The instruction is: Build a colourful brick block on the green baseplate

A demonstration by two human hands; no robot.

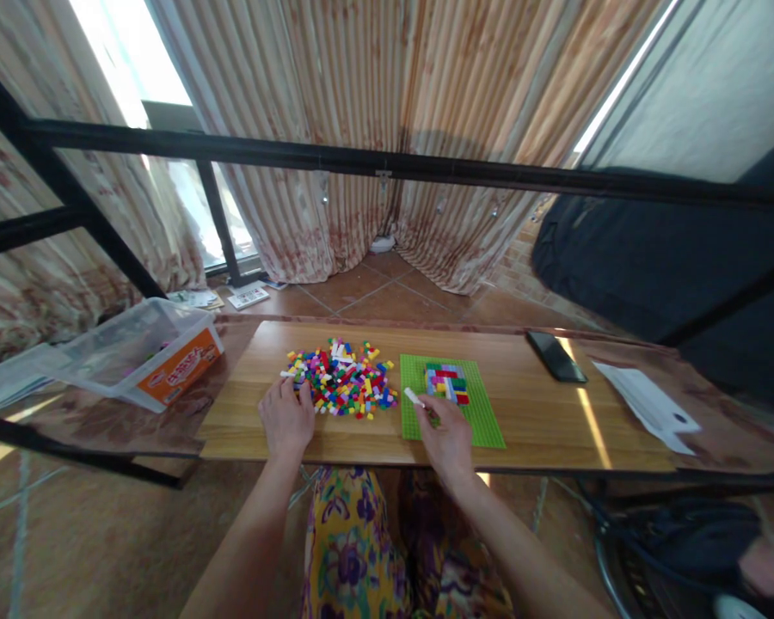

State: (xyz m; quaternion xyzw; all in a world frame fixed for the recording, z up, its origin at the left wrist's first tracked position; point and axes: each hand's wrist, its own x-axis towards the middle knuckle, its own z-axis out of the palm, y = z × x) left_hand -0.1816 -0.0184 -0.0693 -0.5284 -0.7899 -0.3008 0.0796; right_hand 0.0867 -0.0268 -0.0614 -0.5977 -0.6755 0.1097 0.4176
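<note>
My right hand (447, 430) pinches a long white toy brick (414, 396) between thumb and fingers, over the left part of a green studded baseplate (483, 421). On that plate sits a low build of coloured bricks (448, 378), in red, white, blue, green and yellow, partly behind the hand. At the left edge of a heap of small loose bricks (348, 378) rests my left hand (288, 419), its thumb apart from the bent fingers. Just beyond its fingertips lies a white brick (287, 374); no held piece shows in this hand.
A black phone (556, 357) lies on the wooden board (529, 430) to the right, with a white sheet (645, 404) farther right. On the left stands a clear plastic box (129, 352) with an orange label. A dark metal bar (387, 163) crosses beyond the board, before striped curtains.
</note>
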